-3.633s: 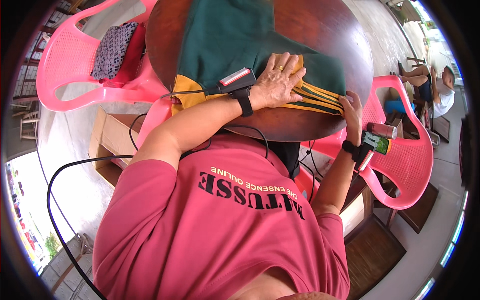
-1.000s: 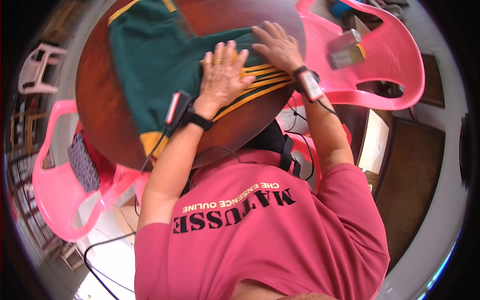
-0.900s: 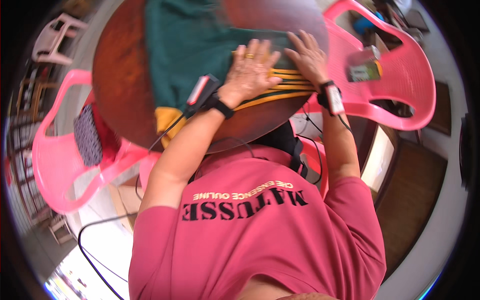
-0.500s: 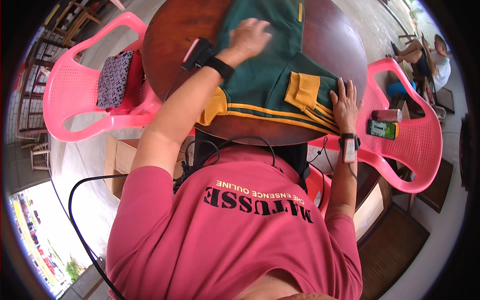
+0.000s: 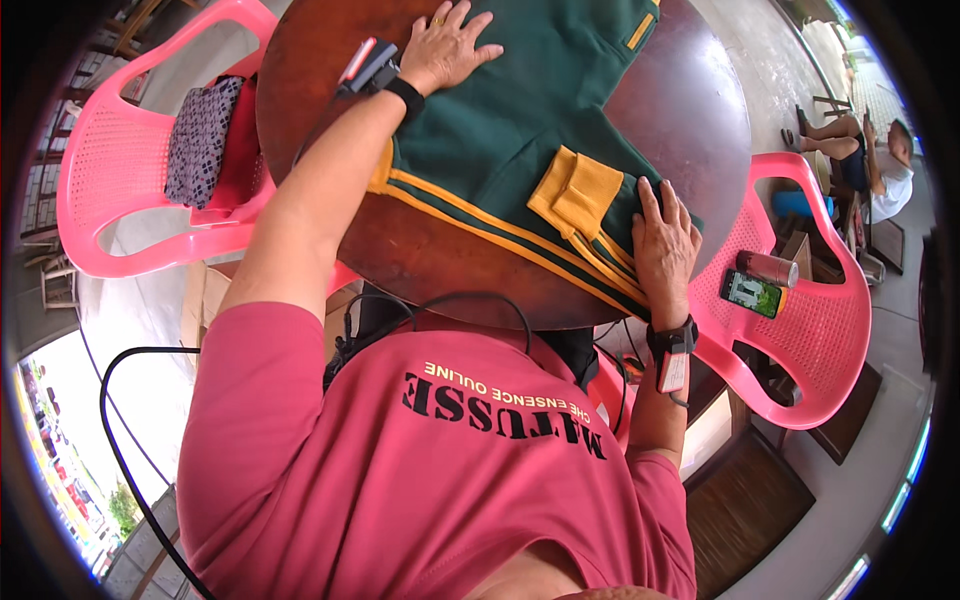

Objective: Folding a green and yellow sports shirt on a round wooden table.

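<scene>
Since before, both hands [image 5: 452,45] [image 5: 662,245] further apart, fingers spread flat on green garment [image 5: 520,130].

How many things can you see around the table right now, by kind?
Green garment with yellow trim: 1
Round brown table: 1
Pink plastic chairs: 2
Patterned cloth on the left chair: 1
Phone on the right chair: 1
Can beside the phone: 1
Total: 7
</scene>
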Tool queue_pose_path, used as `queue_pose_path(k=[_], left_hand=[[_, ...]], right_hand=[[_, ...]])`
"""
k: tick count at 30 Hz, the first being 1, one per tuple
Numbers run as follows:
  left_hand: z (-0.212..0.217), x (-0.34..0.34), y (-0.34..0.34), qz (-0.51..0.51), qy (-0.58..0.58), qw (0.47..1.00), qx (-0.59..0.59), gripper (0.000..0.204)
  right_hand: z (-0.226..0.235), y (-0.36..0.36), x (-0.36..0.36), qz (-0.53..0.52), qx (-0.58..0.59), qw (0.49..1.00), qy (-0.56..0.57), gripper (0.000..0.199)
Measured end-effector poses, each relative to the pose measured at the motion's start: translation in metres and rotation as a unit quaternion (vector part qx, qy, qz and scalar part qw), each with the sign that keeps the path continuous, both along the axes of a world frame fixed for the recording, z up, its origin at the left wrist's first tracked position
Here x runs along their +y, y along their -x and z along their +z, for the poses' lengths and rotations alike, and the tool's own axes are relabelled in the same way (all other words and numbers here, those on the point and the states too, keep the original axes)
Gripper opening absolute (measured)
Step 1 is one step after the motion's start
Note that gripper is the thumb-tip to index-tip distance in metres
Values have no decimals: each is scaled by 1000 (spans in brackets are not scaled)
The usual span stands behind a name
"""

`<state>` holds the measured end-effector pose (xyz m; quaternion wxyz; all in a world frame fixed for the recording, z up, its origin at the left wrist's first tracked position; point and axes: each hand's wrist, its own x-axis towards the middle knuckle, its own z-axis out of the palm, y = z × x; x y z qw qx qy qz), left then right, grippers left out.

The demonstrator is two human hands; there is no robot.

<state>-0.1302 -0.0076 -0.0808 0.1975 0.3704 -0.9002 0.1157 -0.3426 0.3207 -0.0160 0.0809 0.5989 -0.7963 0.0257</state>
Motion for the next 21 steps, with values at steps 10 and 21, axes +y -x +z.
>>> queue_pose_path(k=[10,21], left_hand=[[28,-27,-2,-30,-177,983,39,68],[42,171,-26,-292,-179,939,5,91]], right_hand=[[28,21,25,123,-122,985,-3,60],[5,7,69,160,-79,984,4,58]])
